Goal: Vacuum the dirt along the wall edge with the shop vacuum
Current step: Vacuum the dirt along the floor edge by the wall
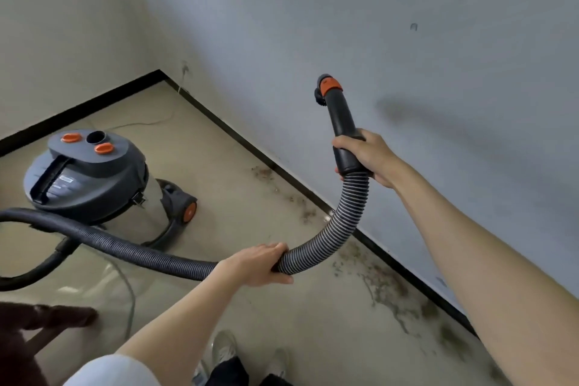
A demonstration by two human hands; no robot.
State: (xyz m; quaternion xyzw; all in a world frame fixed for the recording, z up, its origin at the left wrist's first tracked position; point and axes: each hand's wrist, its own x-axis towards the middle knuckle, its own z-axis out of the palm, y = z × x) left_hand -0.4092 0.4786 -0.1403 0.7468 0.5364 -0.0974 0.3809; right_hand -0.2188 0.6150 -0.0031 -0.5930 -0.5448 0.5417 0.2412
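Note:
A grey shop vacuum (94, 178) with orange knobs and an orange wheel stands on the floor at the left. Its ribbed black hose (338, 222) loops from the left and curves upward. My left hand (260, 263) grips the hose at the bottom of the bend. My right hand (366, 153) grips the black handle tube (340, 116), which points up in the air and ends in an orange collar (330, 84). Brown dirt (382, 285) lies scattered on the floor along the black baseboard (297, 178) of the right wall.
A thin cord (141, 124) runs across the floor toward the far corner. A dark brown piece of furniture (34, 332) sits at the lower left. My shoes (225, 351) are at the bottom centre. The grey wall (407, 41) rises on the right.

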